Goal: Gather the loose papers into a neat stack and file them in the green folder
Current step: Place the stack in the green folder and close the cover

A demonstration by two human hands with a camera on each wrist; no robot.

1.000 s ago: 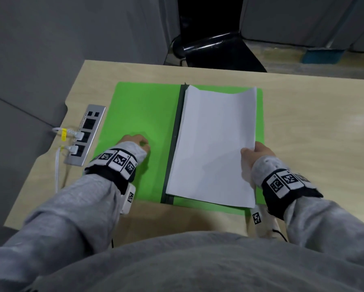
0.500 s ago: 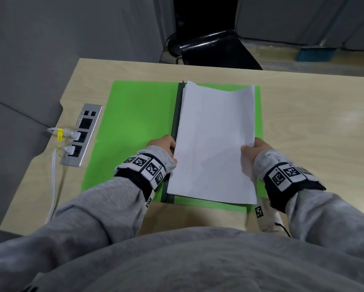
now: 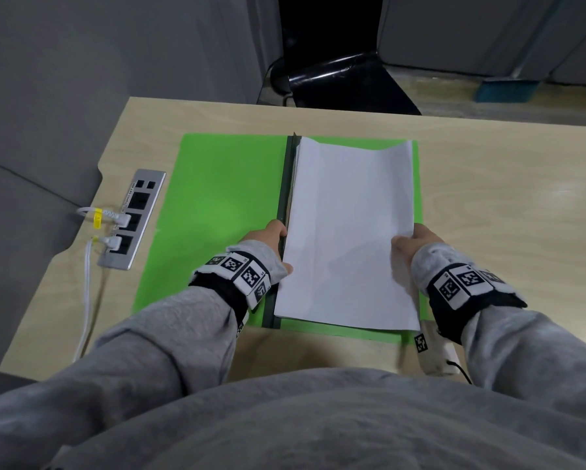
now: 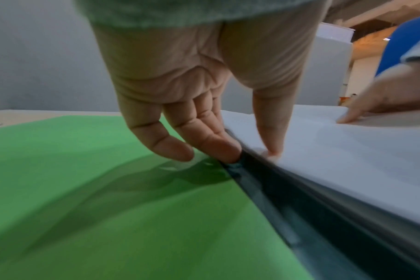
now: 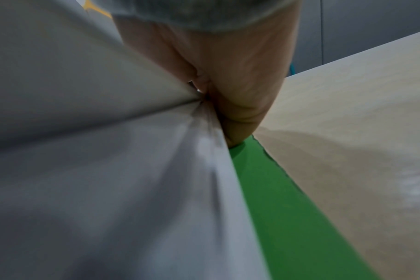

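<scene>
While the white papers point(image 3: 349, 232) lie in a stack on the right half of the open green folder point(image 3: 223, 212), in the middle of the frame, you have a hand on each side of them. Your left hand point(image 3: 267, 242) is at the stack's left edge, by the folder's dark spine point(image 3: 286, 184). In the left wrist view its fingers point(image 4: 213, 144) reach down almost straight, tips on the spine beside the paper edge, and the thumb presses on top of the sheets. Your right hand point(image 3: 417, 245) pinches the stack's right edge; in the right wrist view the paper bunches where the thumb and fingers squeeze it. The far edge of the top sheet bends up a little. The folder lies flat on the pale wooden surface point(image 3: 505, 198). At the left of the frame a silver socket strip point(image 3: 133, 218) is set into it, with two white plugs point(image 3: 115, 230) in it.
</scene>
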